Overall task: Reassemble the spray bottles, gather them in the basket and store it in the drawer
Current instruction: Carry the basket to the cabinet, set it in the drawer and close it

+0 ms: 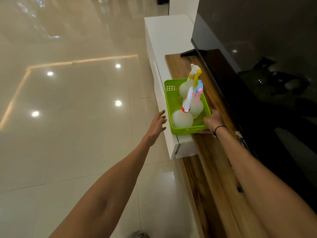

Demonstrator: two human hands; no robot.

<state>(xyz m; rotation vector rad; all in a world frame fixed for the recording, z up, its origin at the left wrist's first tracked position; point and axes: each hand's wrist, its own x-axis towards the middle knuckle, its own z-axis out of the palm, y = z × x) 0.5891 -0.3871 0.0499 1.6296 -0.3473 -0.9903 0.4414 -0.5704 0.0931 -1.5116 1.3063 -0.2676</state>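
A green plastic basket (171,102) holds three pale round spray bottles. One has a yellow trigger head (195,73), one a pink and blue head (198,91), and the nearest a red collar with a white head (186,107). The basket hangs over an open white drawer (186,149) in the low cabinet, its right side above the wooden top. My right hand (211,121) grips the basket's near right corner. My left hand (158,125) hovers with spread fingers just left of the drawer front, not touching the basket.
A wooden cabinet top (211,160) runs along the right, with a large black TV (257,57) standing on it. A white cabinet section (166,35) lies beyond. Glossy beige floor tiles (77,109) fill the left.
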